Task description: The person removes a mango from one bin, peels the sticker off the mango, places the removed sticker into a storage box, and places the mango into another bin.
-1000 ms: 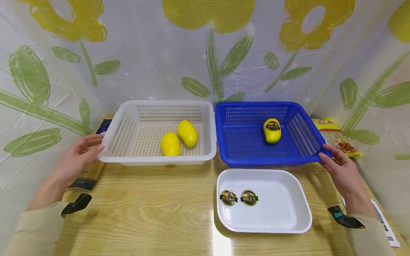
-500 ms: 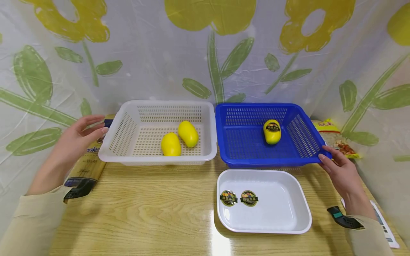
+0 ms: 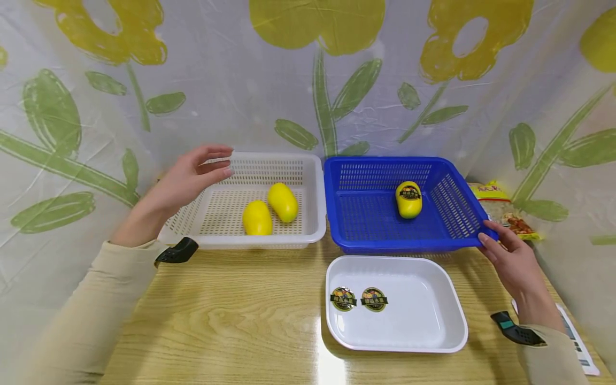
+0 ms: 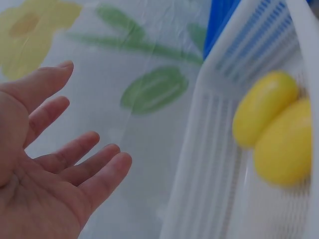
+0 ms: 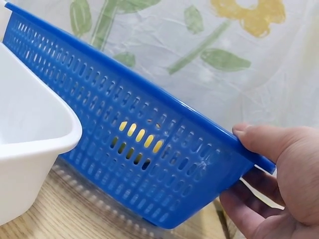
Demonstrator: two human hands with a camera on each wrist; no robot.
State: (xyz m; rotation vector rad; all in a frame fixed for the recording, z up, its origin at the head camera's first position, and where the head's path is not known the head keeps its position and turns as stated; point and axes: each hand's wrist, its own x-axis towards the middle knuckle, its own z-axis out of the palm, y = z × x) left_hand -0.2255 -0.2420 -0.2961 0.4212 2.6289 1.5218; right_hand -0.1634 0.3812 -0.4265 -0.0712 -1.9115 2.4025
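My left hand (image 3: 185,179) is in the air over the left end of a white plastic basket (image 3: 316,200), fingers apart and holding nothing. Two plain yellow mangoes, a nearer one (image 3: 257,218) and a farther one (image 3: 283,202), lie in that basket. At the right, my right hand (image 3: 520,264) grips the near right corner of a blue basket (image 3: 363,216). In the right wrist view the thumb is on its rim and the fingers (image 5: 249,206) are beneath. A mango (image 3: 409,207) with a dark label lies inside the blue basket.
In front of the blue basket stands a white tray (image 3: 414,315), with two round fruit stickers (image 3: 374,299) in its left part. A food packet (image 3: 502,208) lies behind the right hand. A printed sheet (image 3: 579,342) is at the right table edge. A flowered curtain (image 3: 231,85) hangs behind.
My left hand has left the white basket's left side, lifted, and moved right and away over the basket. The right hand stays on the blue basket's corner; the mangoes have not moved.
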